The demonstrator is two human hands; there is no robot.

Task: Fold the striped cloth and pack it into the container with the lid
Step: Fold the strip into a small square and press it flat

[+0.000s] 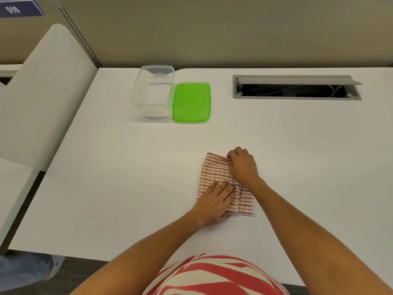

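Observation:
The red-and-white striped cloth (214,170) lies folded into a narrow rectangle on the white table, in front of me. My left hand (214,202) rests flat on its near left part, fingers together and pressing down. My right hand (242,165) sits on the cloth's far right edge, fingers curled and pinching a fold there. The clear plastic container (152,92) stands open at the far left of the table. Its green lid (191,102) lies flat beside it on the right, touching it.
A grey cable hatch (296,87) is open in the table at the far right. A white curved divider panel (42,92) stands along the left side. The beige partition wall (212,28) closes off the back.

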